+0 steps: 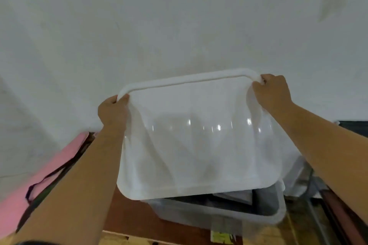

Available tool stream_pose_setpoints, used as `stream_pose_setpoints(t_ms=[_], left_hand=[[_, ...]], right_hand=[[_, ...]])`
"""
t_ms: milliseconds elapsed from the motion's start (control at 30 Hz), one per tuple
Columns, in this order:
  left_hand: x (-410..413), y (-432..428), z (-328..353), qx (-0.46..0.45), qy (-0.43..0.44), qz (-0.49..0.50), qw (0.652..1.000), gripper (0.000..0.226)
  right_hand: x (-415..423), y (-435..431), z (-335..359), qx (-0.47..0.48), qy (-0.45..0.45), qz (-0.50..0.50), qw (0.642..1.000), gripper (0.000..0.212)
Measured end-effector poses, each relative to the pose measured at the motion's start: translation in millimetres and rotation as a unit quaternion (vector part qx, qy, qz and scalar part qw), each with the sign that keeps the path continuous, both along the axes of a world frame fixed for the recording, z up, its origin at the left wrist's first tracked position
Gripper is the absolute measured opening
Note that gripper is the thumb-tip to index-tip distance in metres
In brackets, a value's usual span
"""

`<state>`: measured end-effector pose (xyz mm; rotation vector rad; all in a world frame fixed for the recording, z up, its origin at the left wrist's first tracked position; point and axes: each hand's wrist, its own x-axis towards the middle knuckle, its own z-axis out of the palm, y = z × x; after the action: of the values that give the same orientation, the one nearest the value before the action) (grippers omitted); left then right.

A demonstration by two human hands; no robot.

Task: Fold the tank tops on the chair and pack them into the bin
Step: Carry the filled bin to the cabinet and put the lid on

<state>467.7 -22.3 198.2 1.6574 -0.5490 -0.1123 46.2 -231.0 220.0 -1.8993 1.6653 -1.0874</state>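
Left grip (112, 110): fingers curled round the far left corner of the lid (199, 145), thumb on the near face, rim pinched firmly. Right grip (272, 90): fingers hooked over the far right corner of the same lid, closed tight on its rim. Both forearms reach forward and up.

Lid: translucent white plastic with rounded corners and a raised rim. It is held in the air, tilted so the far edge is high and the near edge hangs low. The near edge hangs over the bin (219, 215); contact cannot be judged.

Bin: clear plastic, uncovered, directly below the lid, standing on a reddish-brown wooden surface (129, 215). Whether that is a tabletop or the floor cannot be told.

Contents: dark folded garments (229, 198) lie flat inside the bin, seen only in the strip under the lid's near edge. Cut of the garments is not discernible.

Surroundings: white wall (179, 26) behind. Pink mat (39, 165) at left, with a dark strap (49, 177) across it. Right edge shows blurred frame parts, not identifiable.
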Motion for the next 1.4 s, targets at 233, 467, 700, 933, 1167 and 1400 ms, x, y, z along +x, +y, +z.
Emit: stream_pose_setpoints(t_ms=[233,467,700,933,1167,1400], left_hand=[[-26,-33,-84,0.168,-0.011,0.010,0.986,0.021],[-22,-69,-144,0.291,-0.096,-0.080,0.949,0.026],[-18,-95,-180,0.381,-0.134,-0.111,0.908,0.021],[-19,-107,-189,0.379,-0.147,-0.094,0.909,0.038],[-9,-109,-197,0.408,-0.228,-0.122,0.875,0.037],[2,-101,-214,0.410,-0.202,-0.121,0.881,0.051]], right_hand=[[-32,-13,-87,0.109,0.108,-0.019,0.988,0.058],[-28,-30,-152,0.176,0.153,-0.045,0.971,0.050],[-34,-55,-204,0.265,0.147,-0.089,0.949,0.061],[-19,-52,-211,0.254,0.143,-0.077,0.953,0.045],[-12,-45,-231,0.217,0.122,-0.097,0.964,0.041],[-14,-49,-229,0.244,0.113,-0.081,0.960,0.042]])
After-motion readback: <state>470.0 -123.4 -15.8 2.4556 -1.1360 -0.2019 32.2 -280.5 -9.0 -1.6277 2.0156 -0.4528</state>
